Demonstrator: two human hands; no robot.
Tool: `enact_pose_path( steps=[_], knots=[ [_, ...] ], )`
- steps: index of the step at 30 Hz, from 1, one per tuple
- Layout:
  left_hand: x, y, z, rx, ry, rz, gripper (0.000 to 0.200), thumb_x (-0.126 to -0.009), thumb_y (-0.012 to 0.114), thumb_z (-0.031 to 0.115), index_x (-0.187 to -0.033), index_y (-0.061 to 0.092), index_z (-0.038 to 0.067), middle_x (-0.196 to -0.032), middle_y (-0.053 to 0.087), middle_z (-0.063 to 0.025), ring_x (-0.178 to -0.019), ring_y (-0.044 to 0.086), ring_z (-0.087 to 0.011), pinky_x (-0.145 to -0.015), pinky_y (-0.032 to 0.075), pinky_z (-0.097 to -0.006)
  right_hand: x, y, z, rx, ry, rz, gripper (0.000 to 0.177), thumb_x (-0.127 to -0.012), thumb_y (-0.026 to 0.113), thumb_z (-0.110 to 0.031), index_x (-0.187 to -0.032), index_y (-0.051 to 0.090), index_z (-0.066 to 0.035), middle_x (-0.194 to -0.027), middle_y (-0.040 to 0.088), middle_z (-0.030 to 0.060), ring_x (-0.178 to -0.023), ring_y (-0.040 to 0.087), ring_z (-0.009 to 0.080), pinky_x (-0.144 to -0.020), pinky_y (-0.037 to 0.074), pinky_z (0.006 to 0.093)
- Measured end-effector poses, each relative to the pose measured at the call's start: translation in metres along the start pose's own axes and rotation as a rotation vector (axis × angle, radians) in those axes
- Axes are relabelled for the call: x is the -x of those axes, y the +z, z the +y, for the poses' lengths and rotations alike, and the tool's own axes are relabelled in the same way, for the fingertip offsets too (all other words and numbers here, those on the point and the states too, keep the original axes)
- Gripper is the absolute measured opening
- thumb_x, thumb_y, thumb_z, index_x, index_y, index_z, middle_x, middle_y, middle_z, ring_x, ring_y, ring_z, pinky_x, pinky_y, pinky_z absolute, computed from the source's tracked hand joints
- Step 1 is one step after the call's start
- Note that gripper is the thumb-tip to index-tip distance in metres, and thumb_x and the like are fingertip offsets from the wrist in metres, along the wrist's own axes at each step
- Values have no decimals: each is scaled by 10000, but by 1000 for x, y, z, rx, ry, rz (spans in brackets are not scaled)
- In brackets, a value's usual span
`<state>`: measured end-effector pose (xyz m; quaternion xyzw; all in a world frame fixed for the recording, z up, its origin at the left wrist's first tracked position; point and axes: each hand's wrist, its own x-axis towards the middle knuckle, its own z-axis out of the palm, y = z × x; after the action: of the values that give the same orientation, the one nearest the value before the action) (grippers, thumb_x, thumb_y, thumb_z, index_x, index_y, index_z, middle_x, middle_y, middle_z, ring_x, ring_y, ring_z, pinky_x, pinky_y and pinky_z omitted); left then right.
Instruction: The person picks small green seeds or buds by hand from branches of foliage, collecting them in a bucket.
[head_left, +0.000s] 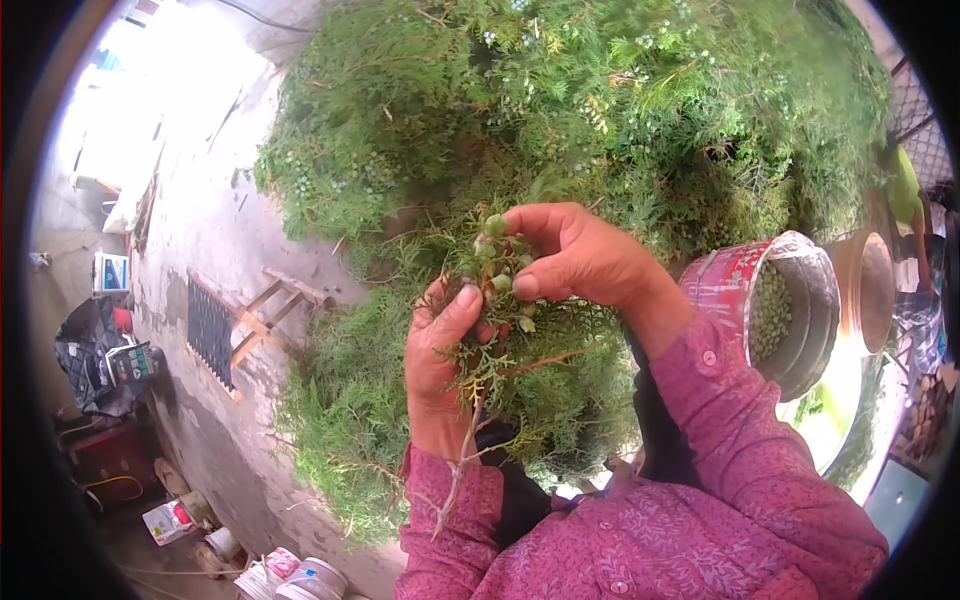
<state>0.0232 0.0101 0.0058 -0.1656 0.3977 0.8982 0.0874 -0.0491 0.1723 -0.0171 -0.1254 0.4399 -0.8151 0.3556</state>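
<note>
My left hand (438, 360) is closed around an evergreen sprig (470, 395), its thumb pressing near the top. The sprig's bare brown stem hangs down over my left sleeve. Among its scaly leaves sit several round green cones (502, 284). My right hand (595, 260) comes from the right, with thumb and curled index finger at the cones; the thumb tip touches one and the index finger rests by another. The remaining right fingers are mostly hidden behind. Below and behind both hands lie more cut green branches (350, 400).
A large heap of evergreen branches (600, 100) fills the far side. On the right, a tilted red bucket (708, 285) holds many green cones (770, 315), beside a brown container (868, 290). A wooden frame with dark webbing (210, 330) lies on the concrete floor at left.
</note>
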Motion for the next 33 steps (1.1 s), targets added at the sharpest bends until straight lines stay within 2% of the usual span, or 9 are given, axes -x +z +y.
enact_pose_path(
  steps=[4,6,7,10,12,21,28,29,33],
  knots=[
    [-3,-2,-2,-31,-60,60,191,-791,610,78,-970,567,26,-797,608,-36,-570,515,-73,-542,465,-202,2,9,-6,24,-25,-17,386,-709,697,-66,-1064,547,-43,-901,605,-4,-734,540,33,-597,426,181],
    [-4,3,-1,-20,-51,71,165,-804,585,73,-960,560,26,-776,597,-38,-553,500,-77,-531,461,-222,2,3,-2,46,15,-47,399,-679,690,-22,-1046,535,-32,-989,603,40,-881,574,112,-753,465,246],
    [-4,4,-1,-9,-41,82,140,-817,560,67,-950,553,25,-755,586,-41,-536,484,-81,-520,457,-242,2,3,-2,45,16,-47,399,-679,690,-22,-1046,535,-32,-989,603,40,-881,574,112,-753,465,246],
    [-6,-2,-4,-60,-69,94,170,-784,640,103,-934,579,52,-780,602,-18,-565,527,-79,-534,482,-219,2,7,-1,-31,24,36,383,-691,673,-30,-1043,523,-40,-943,599,28,-796,566,91,-666,456,209],
    [-6,-2,-3,-55,-69,72,167,-782,644,102,-930,580,55,-780,603,-19,-572,534,-81,-533,486,-225,3,10,-2,-27,36,64,331,-723,670,-150,-1013,541,-60,-860,589,-9,-712,528,55,-575,416,185],
    [-5,-5,-2,-109,-11,128,154,-781,642,74,-919,575,61,-808,607,-28,-606,532,-89,-539,476,-220,3,11,-1,-88,158,133,305,-750,647,-134,-1020,520,-70,-768,562,-12,-569,481,48,-458,349,180],
    [-10,0,-1,28,4,181,221,-773,641,40,-948,509,71,-822,604,-55,-617,537,-110,-533,483,-244,-2,6,7,-76,62,135,335,-754,661,-89,-1047,499,-86,-851,577,-11,-599,491,32,-469,385,158],
    [-10,5,-1,0,21,235,107,-805,587,48,-911,569,46,-756,594,-33,-546,513,-84,-494,474,-215,-2,8,5,-73,62,171,326,-748,674,-134,-1030,517,-87,-802,578,-18,-570,485,33,-457,362,163],
    [-9,-6,-4,3,7,207,214,-766,643,22,-937,523,71,-815,612,-62,-601,543,-112,-515,483,-237,-1,16,1,-16,121,160,340,-733,696,-194,-1015,540,-85,-761,586,-28,-534,473,30,-449,340,163]
  ],
)
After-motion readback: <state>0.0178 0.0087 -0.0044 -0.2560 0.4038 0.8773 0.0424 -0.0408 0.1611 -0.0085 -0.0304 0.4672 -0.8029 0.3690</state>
